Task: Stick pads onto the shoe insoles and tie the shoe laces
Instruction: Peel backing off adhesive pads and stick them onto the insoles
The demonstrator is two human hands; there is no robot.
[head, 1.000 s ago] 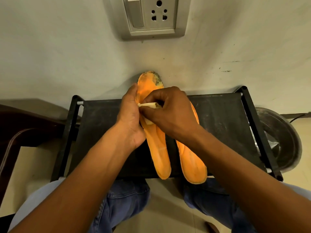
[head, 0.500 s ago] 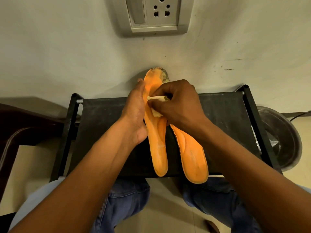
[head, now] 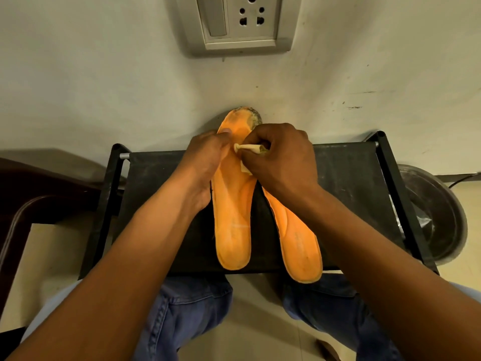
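1. Your left hand (head: pixel 205 162) holds the left insole (head: pixel 233 204) at its outer edge, thumb pressed flat near the toe, so it won't slide on the black stand (head: pixel 346 183).
2. Your right hand (head: pixel 281 157) pinches a pale pad (head: pixel 248 148) in curled fingers over that insole's forefoot (probably to peel or position it; whether it has stuck, I cannot tell).
3. The right insole (head: pixel 296 238) lies just beside, heel overhanging the stand's near edge, likely waiting its turn.
4. No shoe or laces are visible.
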